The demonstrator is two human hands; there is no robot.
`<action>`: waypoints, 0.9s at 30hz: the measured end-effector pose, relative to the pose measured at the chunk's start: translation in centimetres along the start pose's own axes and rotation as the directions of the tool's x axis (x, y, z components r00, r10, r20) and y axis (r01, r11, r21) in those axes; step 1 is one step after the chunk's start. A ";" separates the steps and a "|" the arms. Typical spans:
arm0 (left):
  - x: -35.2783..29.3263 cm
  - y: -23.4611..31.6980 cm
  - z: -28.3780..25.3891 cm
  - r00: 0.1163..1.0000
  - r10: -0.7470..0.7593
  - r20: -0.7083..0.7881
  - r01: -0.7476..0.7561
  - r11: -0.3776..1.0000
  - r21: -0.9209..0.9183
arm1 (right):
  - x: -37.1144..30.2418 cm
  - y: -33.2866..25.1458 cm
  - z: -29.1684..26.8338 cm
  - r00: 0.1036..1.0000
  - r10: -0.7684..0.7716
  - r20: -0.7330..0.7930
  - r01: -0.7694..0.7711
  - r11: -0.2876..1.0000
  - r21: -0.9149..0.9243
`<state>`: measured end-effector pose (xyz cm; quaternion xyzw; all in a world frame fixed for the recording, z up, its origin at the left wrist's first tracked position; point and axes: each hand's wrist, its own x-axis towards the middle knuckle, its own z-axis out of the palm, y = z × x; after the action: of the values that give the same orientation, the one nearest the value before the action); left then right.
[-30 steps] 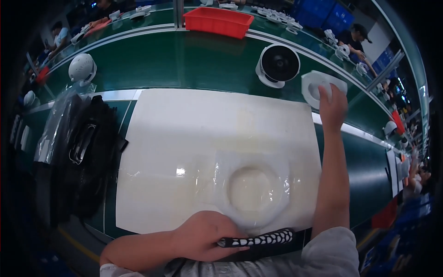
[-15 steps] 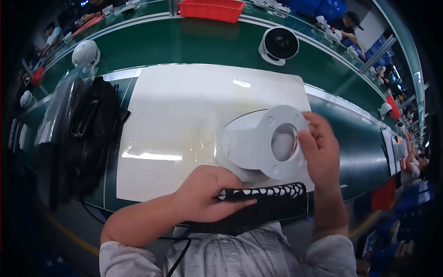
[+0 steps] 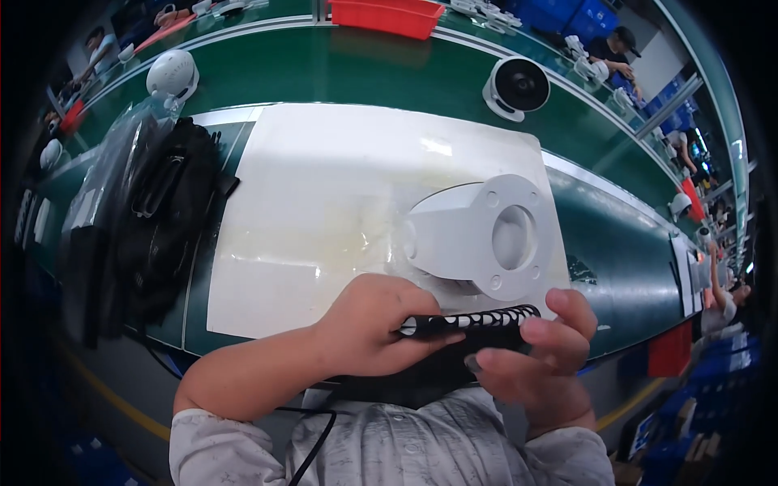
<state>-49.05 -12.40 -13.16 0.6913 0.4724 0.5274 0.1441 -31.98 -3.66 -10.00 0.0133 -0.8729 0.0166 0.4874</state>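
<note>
In my left hand is a bent black sheet carrying rows of round white pads, seen nearly edge-on and gripped at its left end. My right hand is at the sheet's right end, fingers apart and slightly curled; whether the fingertips touch it I cannot tell. Just beyond both hands, a white plastic fan housing lies on its side. Its round base faces up, with a large central opening and several small round spots around the rim. Beneath it is a white mat, with clear film by the housing.
Black bags and clear plastic wrapping lie left of the mat. A white fan with a black front and a white rounded unit stand on the green bench behind. Farther back is a red bin. Other people work at the sides.
My right hand has left the housing's base rim and come down toward me to the right end of the black sheet. My left hand keeps its hold. The view has shifted slightly.
</note>
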 end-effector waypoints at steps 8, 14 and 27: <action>0.0 0.6 -0.4 0.997 -0.073 0.031 0.072 0.997 0.028 | -0.8 0.3 -0.3 0.985 0.035 0.168 -0.048 0.996 0.073; 0.0 0.6 -0.3 0.986 -0.165 0.007 0.165 0.985 0.046 | 0.9 0.0 -1.4 0.969 -0.142 0.203 0.103 0.976 0.190; -0.1 0.7 0.0 0.999 0.008 0.034 -0.013 0.991 0.136 | 3.5 2.2 0.3 0.942 0.270 0.200 -0.331 0.646 0.688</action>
<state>-48.68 -12.83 -12.71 0.7109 0.5011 0.4829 0.1017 -34.22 -1.52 -7.20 0.0564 -0.8063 0.4330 0.3991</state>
